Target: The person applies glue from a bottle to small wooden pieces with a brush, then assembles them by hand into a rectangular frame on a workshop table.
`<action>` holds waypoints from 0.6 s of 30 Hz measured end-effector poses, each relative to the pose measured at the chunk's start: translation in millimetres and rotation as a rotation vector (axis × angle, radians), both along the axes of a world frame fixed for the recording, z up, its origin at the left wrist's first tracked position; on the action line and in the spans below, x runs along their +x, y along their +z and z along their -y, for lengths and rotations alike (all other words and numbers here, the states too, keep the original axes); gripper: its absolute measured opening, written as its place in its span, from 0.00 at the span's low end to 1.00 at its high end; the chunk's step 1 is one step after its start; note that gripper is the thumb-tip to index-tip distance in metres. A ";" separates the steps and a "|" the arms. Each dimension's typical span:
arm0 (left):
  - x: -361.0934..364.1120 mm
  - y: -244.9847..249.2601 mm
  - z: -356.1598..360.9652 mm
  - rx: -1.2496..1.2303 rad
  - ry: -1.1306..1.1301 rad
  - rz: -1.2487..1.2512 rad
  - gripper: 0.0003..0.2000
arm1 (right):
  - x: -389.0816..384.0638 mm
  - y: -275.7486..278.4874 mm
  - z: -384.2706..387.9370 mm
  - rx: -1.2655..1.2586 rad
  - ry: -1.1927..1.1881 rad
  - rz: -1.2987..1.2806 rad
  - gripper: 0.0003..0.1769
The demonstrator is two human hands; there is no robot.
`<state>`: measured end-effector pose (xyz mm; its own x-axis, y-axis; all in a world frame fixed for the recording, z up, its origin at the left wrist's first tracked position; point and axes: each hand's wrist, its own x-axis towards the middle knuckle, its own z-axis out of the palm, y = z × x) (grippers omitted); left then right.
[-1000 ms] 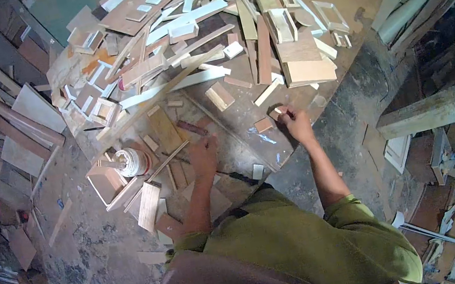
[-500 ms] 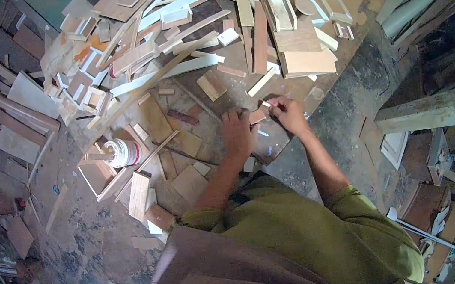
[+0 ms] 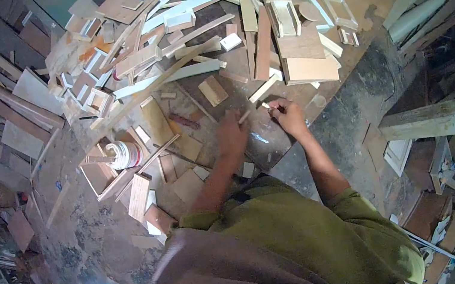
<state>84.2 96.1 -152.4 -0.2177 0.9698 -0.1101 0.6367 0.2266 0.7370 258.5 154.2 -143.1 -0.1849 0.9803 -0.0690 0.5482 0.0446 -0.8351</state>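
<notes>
My left hand is closed around a small wood block, which shows mostly its narrow edge; the fingers are a little blurred. To its right, my right hand pinches a small pale stick-like piece between thumb and fingertips. The two held pieces are apart. Beneath the hands, a whitish-blue smear marks the dark worktable. A pale wood strip lies just beyond the right fingers, and a square wood block sits beyond the left hand.
At the left, a white tub stands in an open wooden box. Long strips and boards pile up at the table's back. A stacked board lies at the right. A thick beam juts in from the right.
My left hand has turned the wood block from its broad face to its edge and drawn it left, away from the right hand. The right hand stays nearly in place with its pale piece.
</notes>
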 end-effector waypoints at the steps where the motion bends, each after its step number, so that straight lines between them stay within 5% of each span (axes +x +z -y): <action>1: -6.7 -7.4 -1.3 0.094 0.038 -0.007 0.17 | 0.1 -4.2 -2.6 0.012 0.018 -0.001 0.09; 8: -27.1 -19.2 -6.0 0.333 -0.013 -0.171 0.18 | -36.2 7.3 -3.6 0.125 0.134 0.147 0.12; 18: -21.8 -11.7 -9.6 0.158 0.030 -0.009 0.15 | -48.8 -8.0 -6.1 0.205 0.181 0.171 0.12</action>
